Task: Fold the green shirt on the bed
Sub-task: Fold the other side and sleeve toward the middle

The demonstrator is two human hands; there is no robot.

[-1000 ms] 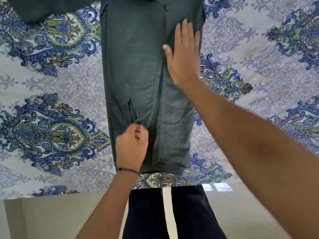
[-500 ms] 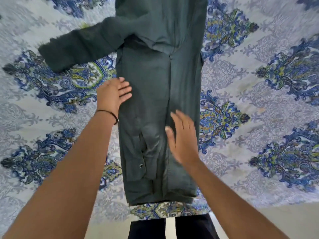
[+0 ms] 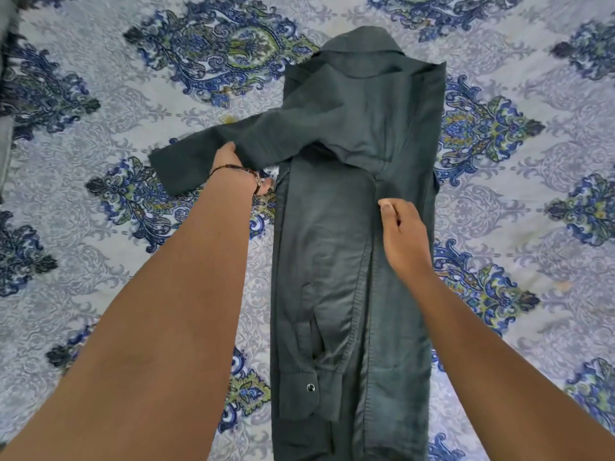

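Bedsheet (image 3: 499, 227), paisley blue, bears green shirt (image 3: 332, 261); left hand (image 3: 233, 164) grips sleeve (image 3: 206, 158), right hand (image 3: 404, 237) curled.

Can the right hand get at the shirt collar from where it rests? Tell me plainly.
Probably yes. The right hand lies on the green shirt; the collar sits farther up the bed with only flat cloth between and nothing on top.

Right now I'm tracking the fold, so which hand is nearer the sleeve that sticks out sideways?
Left. The left hand grips the sleeve itself; the right hand rests on the shirt's folded body, well away from it.
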